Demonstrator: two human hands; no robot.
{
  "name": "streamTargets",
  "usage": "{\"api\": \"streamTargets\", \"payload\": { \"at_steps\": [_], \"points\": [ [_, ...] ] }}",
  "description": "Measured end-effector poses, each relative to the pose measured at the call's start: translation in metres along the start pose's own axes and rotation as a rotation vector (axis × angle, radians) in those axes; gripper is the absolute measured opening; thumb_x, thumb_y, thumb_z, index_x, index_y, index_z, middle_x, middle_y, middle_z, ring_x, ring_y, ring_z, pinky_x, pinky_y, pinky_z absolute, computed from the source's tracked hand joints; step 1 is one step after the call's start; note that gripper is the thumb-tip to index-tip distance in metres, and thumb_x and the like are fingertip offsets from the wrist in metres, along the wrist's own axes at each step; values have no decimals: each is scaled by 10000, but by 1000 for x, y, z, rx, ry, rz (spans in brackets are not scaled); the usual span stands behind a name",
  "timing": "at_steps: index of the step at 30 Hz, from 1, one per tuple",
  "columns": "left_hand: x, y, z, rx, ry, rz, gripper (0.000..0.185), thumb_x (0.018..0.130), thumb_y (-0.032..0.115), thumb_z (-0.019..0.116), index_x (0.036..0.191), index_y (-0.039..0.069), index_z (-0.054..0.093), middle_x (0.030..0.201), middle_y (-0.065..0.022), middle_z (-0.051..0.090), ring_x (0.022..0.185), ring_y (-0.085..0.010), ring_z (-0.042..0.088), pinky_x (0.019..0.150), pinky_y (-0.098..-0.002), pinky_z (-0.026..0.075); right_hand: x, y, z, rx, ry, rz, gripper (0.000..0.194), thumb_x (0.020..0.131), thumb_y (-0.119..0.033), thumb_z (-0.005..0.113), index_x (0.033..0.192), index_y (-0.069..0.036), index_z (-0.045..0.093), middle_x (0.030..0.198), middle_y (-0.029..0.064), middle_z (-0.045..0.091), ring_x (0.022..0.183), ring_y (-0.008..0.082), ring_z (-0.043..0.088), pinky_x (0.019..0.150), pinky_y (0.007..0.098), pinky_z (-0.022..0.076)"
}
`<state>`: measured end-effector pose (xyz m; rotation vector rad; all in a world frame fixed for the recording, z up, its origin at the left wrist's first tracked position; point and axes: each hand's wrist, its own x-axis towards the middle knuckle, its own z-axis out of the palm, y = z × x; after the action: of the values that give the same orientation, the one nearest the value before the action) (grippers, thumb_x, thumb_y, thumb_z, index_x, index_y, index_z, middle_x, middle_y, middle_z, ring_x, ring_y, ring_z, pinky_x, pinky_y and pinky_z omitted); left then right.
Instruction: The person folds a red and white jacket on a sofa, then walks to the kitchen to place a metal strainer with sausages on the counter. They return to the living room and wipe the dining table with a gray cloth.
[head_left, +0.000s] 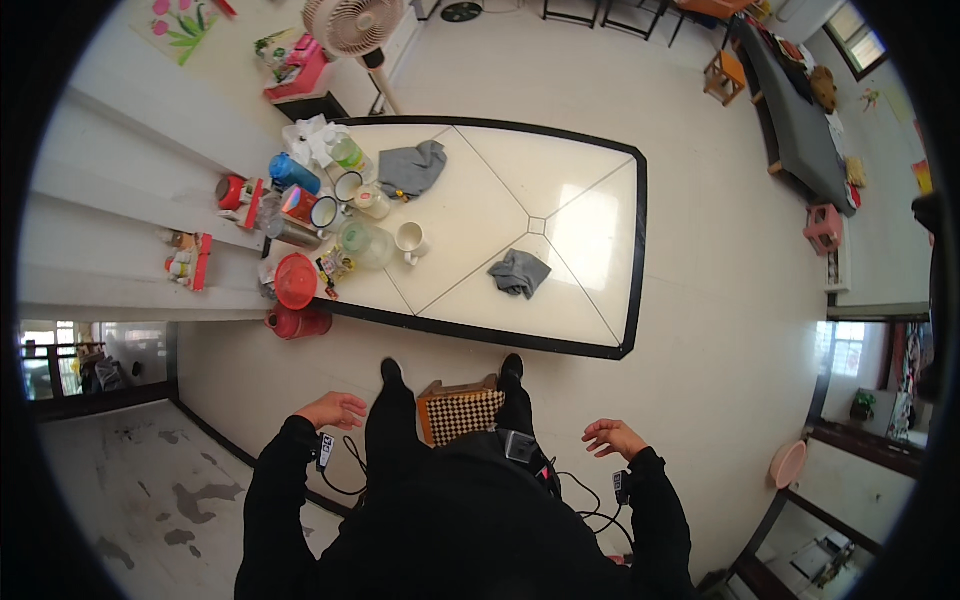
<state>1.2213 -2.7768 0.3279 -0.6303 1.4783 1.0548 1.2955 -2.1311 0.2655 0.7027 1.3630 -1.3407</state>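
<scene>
My left hand (334, 411) hangs in the air left of my legs, fingers apart, holding nothing. On the other side, my right hand (609, 438) is also empty with its fingers spread. A stool with a checkered seat (465, 414) stands between my legs. Before me is a pale table with a black edge (480, 344). A crumpled grey cloth (519, 274) lies on its near part, and a second grey cloth (412, 169) lies towards the far left. A white mug (411, 240) stands near a greenish clear container (366, 244).
Enamel mugs (327, 214), a blue bottle (294, 173) and a red plastic basket (296, 281) crowd the table's left end. Below it is a red kettle-like container (298, 322). A fan (355, 24) stands beyond. Cables (600, 510) hang beside me. A pink stool (823, 228) stands right.
</scene>
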Motion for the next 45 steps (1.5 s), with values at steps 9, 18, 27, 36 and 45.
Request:
{"api": "streamTargets", "payload": {
  "at_steps": [9,18,27,36,45],
  "points": [
    [87,25,-71,87,-203,110,433,843,20,654,1269,35,581,1193,-98,644,992,-191,673,809,-315,555,-41,18,98,159,149,74,252,864,-96,545,1095,-70,642,1072,77,705,877,206,702,745,390,586],
    [107,-41,-117,58,-163,82,439,843,97,687,1269,49,593,1198,-79,651,1037,-175,628,841,-330,541,-21,-19,183,132,117,226,267,888,-125,551,1140,-85,630,1028,14,687,939,141,648,763,372,565],
    [78,-107,-62,118,-208,-296,542,819,100,710,1336,41,558,1283,-140,605,1072,-240,648,833,-349,559,43,-4,122,-132,7,349,461,860,-202,578,1295,-58,529,1044,108,664,931,196,647,723,358,551],
    [151,-38,-71,753,-172,-29,1324,635,367,899,1576,57,22,923,-218,677,908,-361,667,832,-368,510,140,19,89,-430,303,-4,1088,735,-478,836,1545,-88,223,1333,334,484,1185,398,562,979,438,481],
    [192,12,-94,989,-171,-39,1374,596,221,927,1591,208,-21,719,-176,638,749,-393,646,746,-427,510,218,53,50,-244,527,62,1585,545,-306,987,1520,-191,-258,1383,369,322,1293,455,424,1073,477,410]
  ]
}}
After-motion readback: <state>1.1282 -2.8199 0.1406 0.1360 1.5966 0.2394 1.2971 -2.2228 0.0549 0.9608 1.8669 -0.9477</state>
